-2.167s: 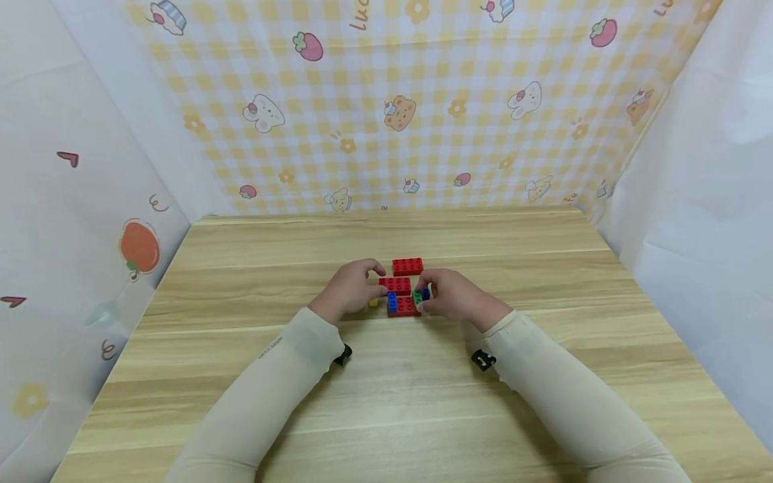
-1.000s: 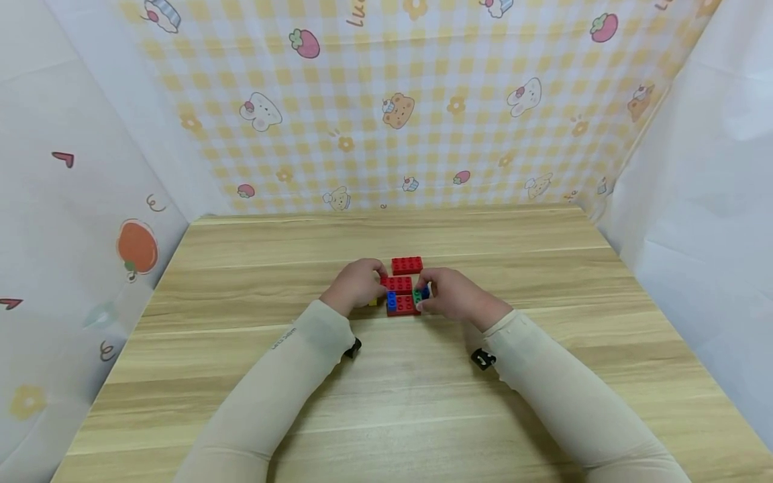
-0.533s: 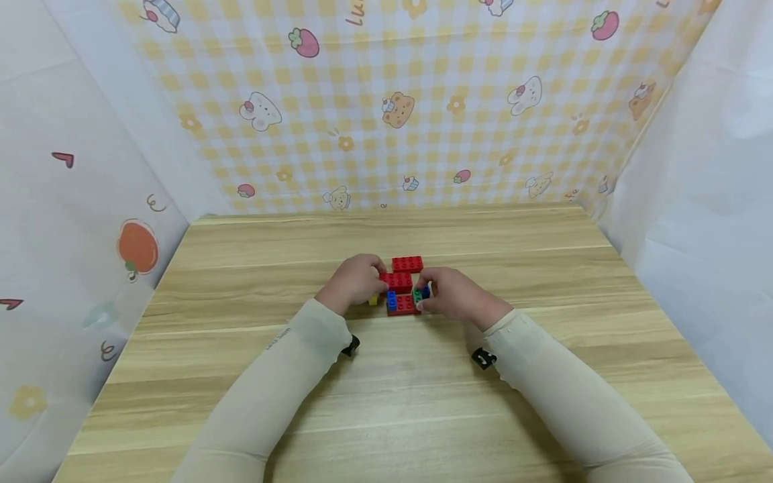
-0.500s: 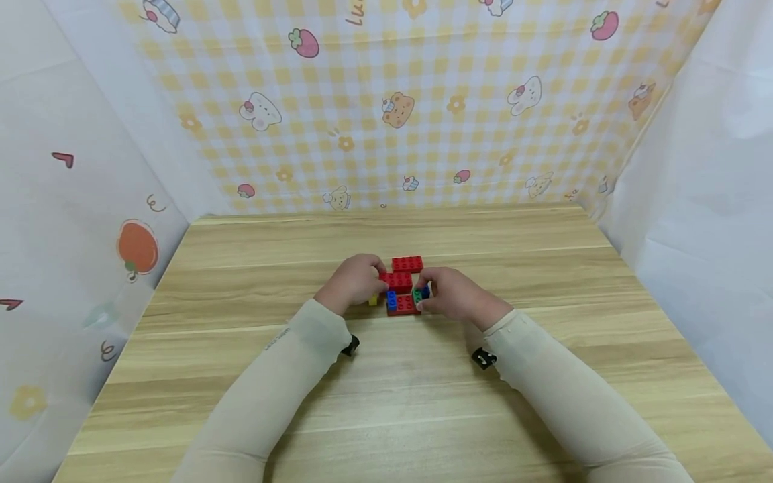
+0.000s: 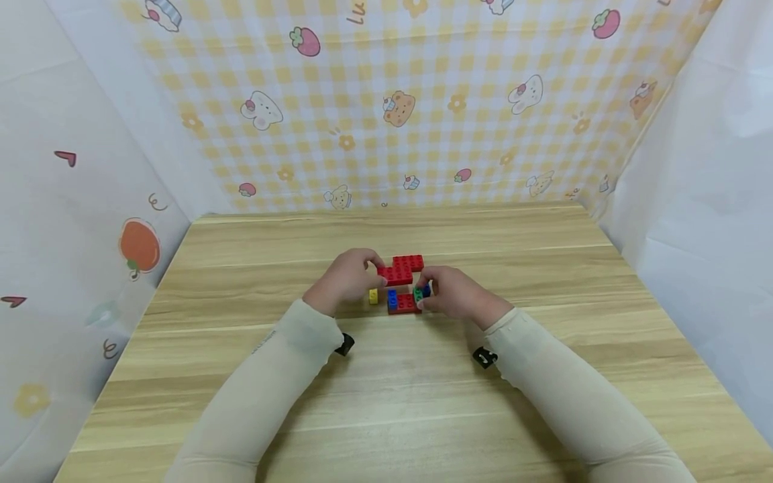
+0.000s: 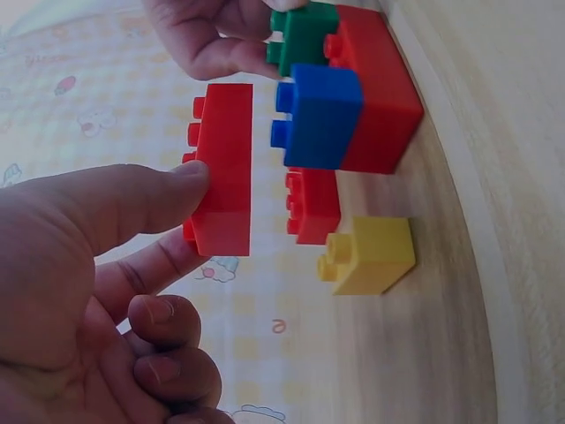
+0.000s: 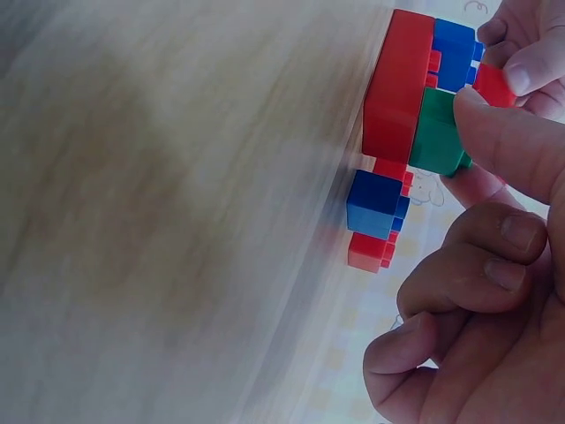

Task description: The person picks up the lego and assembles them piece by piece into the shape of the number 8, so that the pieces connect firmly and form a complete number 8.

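Note:
My left hand pinches a red eight-stud toy brick between thumb and a finger. The left wrist view has this brick raised above the table, its studs facing up. My right hand pinches a green brick with thumb and a finger. That green brick sits on the right end of another red brick on the table. A blue brick is fixed on the same red brick's left end, leaving bare red studs between the two. The right fingers partly hide the green brick in the head view.
A yellow brick stands on the wooden table to the left of the built piece. Farther back lies a third red brick. A loose dark blue brick stands just beyond my right fingers. A patterned cloth hangs behind the table.
My left hand has taken hold of the red brick and lifted it off the table, up and away from the built piece. The right hand has stayed on the green brick.

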A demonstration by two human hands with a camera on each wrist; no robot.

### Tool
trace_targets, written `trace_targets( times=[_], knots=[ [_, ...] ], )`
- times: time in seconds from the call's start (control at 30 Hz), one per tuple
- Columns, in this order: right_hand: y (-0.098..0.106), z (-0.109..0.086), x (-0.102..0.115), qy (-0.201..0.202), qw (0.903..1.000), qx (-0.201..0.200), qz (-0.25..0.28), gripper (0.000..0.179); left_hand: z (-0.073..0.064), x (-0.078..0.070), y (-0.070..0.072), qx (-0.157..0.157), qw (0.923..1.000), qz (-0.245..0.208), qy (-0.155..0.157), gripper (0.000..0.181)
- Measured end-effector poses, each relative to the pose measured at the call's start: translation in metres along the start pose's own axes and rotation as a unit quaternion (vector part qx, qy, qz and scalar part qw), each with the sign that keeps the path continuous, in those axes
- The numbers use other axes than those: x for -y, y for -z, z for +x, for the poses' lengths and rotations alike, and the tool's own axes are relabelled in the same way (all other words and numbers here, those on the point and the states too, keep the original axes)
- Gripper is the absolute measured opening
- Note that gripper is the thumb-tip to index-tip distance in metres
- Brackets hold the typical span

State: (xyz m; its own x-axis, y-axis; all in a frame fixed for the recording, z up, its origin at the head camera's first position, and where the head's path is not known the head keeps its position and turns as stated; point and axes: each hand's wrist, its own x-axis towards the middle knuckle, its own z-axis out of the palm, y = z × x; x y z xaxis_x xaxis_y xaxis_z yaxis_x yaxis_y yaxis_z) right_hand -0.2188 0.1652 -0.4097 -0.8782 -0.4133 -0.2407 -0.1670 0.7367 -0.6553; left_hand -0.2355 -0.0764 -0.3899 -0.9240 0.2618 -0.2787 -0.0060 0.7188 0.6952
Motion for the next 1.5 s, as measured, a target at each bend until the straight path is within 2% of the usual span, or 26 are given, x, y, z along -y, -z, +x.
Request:
trace_targets(
  times=[0.27, 0.47, 0.73, 0.93, 1.5],
  knots=[
    [0.0, 0.0, 0.0, -0.001, 1.0, 0.0, 0.002, 0.023, -0.006, 0.001, 0.0, 0.002, 0.9996, -0.023, -0.018, 0.025],
    [0.0, -0.001, 0.001, -0.005, 1.0, 0.001, 0.004, 0.024, -0.011, 0.006, -0.006, 0.002, 0.9987, -0.035, -0.036, 0.027],
    [0.001, -0.002, 0.001, -0.007, 0.9999, -0.006, 0.004, 0.024, -0.015, 0.011, -0.015, 0.001, 0.9954, -0.078, -0.057, 0.024],
    [0.001, -0.002, 0.002, -0.005, 0.9999, -0.003, 0.011, 0.024, -0.015, 0.014, -0.021, -0.001, 0.9946, -0.08, -0.066, 0.022],
    [0.002, 0.002, -0.003, -0.002, 0.9993, 0.001, 0.036, 0.024, -0.014, 0.018, -0.025, -0.008, 0.9922, -0.094, -0.082, 0.021]
  ],
)
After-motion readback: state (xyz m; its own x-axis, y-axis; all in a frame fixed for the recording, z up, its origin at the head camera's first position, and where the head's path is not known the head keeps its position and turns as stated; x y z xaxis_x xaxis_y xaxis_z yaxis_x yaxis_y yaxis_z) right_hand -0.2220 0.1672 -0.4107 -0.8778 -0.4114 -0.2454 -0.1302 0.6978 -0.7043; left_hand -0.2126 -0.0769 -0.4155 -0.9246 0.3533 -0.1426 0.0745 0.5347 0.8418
